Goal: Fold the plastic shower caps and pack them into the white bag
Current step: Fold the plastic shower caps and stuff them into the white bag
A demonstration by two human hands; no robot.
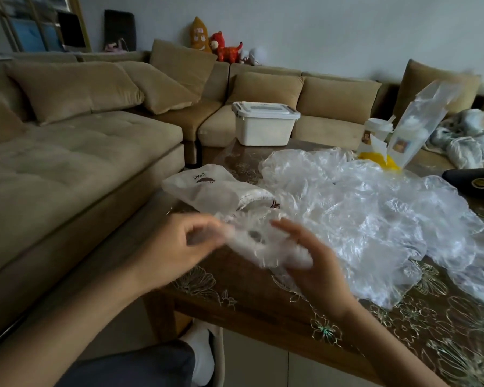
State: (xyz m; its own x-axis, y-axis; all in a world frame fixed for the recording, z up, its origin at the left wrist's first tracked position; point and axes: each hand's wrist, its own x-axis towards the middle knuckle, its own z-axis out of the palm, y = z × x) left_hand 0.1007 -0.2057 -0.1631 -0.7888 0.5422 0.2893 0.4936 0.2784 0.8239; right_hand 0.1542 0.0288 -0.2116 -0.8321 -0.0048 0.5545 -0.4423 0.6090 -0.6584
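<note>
Over the table's near left corner I hold a crumpled clear shower cap between both hands. My left hand pinches its left end with curled fingers, blurred by motion. My right hand cups the right end, fingers spread and partly bent around the plastic. The white bag, printed with brown lettering, lies flat on the table just beyond my hands, its mouth facing right. A big heap of clear shower caps spreads over the table to the right.
The wooden table carries a flower-patterned cover. A white lidded storage box stands at its far edge; a cup and clear pouch at back right. A beige sofa runs along the left. A dark object sits far right.
</note>
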